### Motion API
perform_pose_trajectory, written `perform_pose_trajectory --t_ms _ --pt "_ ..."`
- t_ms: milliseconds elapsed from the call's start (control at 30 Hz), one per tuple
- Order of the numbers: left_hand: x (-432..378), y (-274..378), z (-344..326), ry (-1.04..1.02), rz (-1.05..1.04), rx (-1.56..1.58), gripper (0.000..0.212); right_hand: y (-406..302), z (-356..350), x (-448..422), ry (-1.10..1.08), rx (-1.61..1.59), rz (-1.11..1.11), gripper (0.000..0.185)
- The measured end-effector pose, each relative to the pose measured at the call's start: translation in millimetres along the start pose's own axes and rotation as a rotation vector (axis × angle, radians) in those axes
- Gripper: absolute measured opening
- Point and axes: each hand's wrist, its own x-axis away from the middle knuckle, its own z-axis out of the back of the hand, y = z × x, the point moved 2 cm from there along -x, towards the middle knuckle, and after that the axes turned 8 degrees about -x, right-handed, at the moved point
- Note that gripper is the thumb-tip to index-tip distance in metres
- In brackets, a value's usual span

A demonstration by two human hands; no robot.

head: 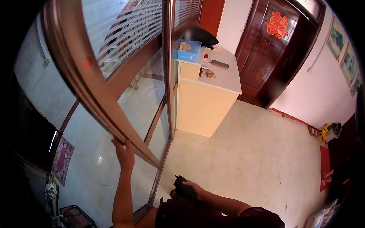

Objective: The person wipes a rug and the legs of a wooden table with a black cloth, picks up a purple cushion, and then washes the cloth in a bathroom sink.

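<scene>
My left hand (125, 156) grips the edge of a brown-framed glass door (97, 82), thumb on one side and fingertips on the other. Horizontal pale stripes cover its upper pane, while the lower glass is see-through. In front of my body, my right hand (194, 188) is closed around a black folded item (182, 185); whether it is cloth or a folded umbrella I cannot tell. A floor track (156, 182) runs below the door, beside my dark clothing.
Beyond the glass partition stands a cream counter (204, 105) with a blue tissue box (189, 52) and a dark flat case (219, 63). A dark red wooden door (256, 54) is at the back. A floral mat (62, 161) lies left; a yellow stool (324, 132) stands right.
</scene>
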Motion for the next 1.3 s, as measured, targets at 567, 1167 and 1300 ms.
perform_pose_trajectory --t_ms 567,1167,1300 --pt "-84 13 -71 -0.135 -0.252 -0.019 0.046 7 -63 -196 -0.145 -0.026 -0.210 0.037" --pt "-115 -270 51 -0.430 0.775 0.206 0.016 -79 -248 -336 0.210 0.159 0.037 0.038" --pt "-143 -314 78 -0.479 0.749 0.068 0.015 -83 -260 -391 0.166 -0.014 0.004 0.037"
